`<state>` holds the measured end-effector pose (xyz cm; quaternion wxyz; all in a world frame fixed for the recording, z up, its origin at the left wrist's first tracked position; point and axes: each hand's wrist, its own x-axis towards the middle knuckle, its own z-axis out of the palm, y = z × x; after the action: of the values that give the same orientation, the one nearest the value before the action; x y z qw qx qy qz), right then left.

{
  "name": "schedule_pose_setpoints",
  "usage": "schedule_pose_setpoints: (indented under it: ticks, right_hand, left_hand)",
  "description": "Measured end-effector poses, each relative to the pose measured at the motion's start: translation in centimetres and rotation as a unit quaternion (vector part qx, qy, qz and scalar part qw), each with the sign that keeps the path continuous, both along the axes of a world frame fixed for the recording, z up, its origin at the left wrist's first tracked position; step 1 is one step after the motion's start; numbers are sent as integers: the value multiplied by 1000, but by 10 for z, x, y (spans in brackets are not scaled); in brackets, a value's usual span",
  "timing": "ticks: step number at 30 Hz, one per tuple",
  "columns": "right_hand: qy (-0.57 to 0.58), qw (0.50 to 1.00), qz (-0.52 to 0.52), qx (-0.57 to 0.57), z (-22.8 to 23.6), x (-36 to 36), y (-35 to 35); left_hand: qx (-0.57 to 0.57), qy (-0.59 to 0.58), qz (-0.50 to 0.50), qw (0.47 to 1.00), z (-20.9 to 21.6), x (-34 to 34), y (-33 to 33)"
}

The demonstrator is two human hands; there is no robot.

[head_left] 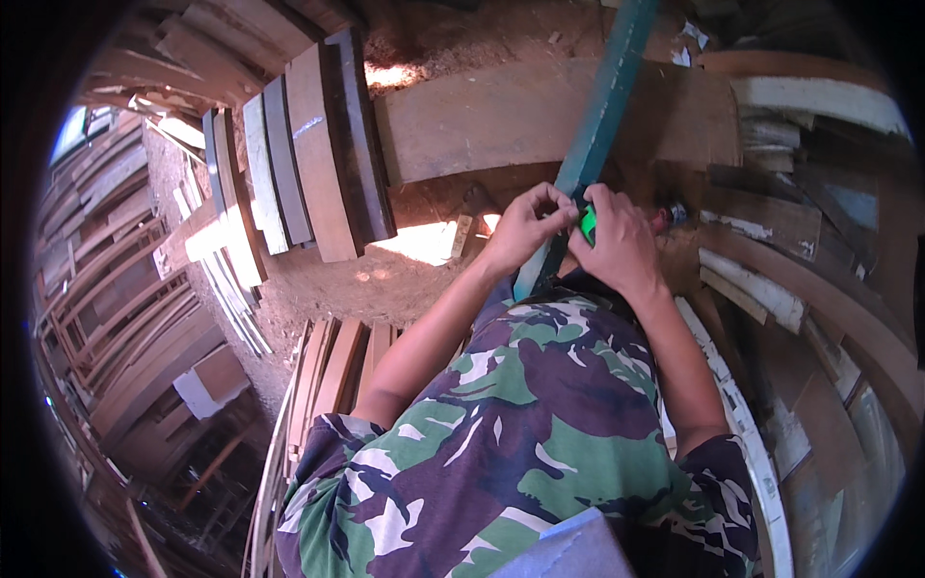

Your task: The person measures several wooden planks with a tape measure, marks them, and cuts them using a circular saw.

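Observation:
A long green-painted wooden beam [599,111] runs from the far edge toward my body, its near end close to my shirt. Over it, my right hand [620,239] is wrapped around a small bright green tape measure [588,223], mostly covered by the fingers. My left hand [528,223] is closed in a pinch right beside it, above the beam's left edge. Whatever lies between the left fingertips is too small to make out. Both hands nearly touch each other.
A wide brown board [482,120] lies crosswise beyond my hands, under the beam. Several planks [318,154] stand at the left. Stacked boards [809,279] crowd the right side, and more timber [125,356] fills the far left. Wood strips [337,371] lie by my left elbow.

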<state>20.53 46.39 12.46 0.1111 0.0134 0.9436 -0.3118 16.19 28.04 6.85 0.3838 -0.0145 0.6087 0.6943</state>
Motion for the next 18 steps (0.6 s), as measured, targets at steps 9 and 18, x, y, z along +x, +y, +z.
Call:
schedule_pose_setpoints:
  ticks: [9, 18]
  right_hand:
    - [-45, 992, -69, 95, -37, -6, 49]
    - [-25, 989, -91, 113, -47, 1, 49]
  left_hand:
    - [-257, 222, 120, 933, -50, 0, 41]
    - [-317, 414, -6, 853, -25, 25, 36]
